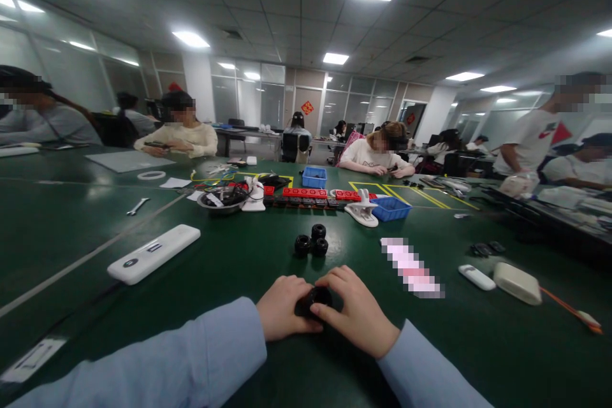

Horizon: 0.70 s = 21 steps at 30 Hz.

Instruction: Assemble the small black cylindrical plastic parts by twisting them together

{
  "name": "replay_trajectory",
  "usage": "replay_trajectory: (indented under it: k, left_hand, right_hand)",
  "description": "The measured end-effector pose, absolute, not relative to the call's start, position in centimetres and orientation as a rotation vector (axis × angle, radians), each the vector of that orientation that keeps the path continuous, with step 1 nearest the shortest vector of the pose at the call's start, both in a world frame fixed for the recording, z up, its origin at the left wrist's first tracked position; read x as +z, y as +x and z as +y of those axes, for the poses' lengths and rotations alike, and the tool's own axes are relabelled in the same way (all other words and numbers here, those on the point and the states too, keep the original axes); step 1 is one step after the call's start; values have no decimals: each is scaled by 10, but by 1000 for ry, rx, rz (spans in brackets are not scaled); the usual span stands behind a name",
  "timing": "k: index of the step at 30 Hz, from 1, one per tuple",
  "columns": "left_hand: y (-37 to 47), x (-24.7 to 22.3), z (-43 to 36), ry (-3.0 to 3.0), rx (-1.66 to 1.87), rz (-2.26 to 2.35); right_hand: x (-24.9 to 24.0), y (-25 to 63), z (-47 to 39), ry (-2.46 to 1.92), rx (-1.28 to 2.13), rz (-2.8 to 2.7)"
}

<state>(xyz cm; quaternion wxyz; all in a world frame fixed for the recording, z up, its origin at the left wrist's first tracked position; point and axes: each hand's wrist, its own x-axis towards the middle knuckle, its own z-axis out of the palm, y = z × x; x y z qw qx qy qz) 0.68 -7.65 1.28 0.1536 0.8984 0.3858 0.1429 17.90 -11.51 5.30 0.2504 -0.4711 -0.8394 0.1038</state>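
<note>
Both of my hands are together near the front of the green table (239, 255). Between them is a black rubbery wheel (321, 296), partly covered by fingers. My left hand (287, 307) curls round its left side. The thumb and fingers of my right hand (351, 309) close on its right side. Just beyond my fingertips, three similar black wheels stand in a tight cluster: one at the back (318, 231), one at the left (303, 245) and one at the front right (320, 247).
Across the middle lie red blocks (305, 193), a cable-filled metal bowl (222, 209), a white clamp (362, 210) and a blue basket (391, 208). Left are a long white device (155, 255) and a wrench (138, 206); right, a beige case (517, 283). Other people sit beyond.
</note>
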Motion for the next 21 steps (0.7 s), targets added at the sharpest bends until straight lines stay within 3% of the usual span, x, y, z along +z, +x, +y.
replay_trajectory:
  k: [21]
  left_hand:
    - [8, 16, -78, 2582, 395, 1101]
  right_hand:
    - [55, 179, -117, -1272, 321, -2302]
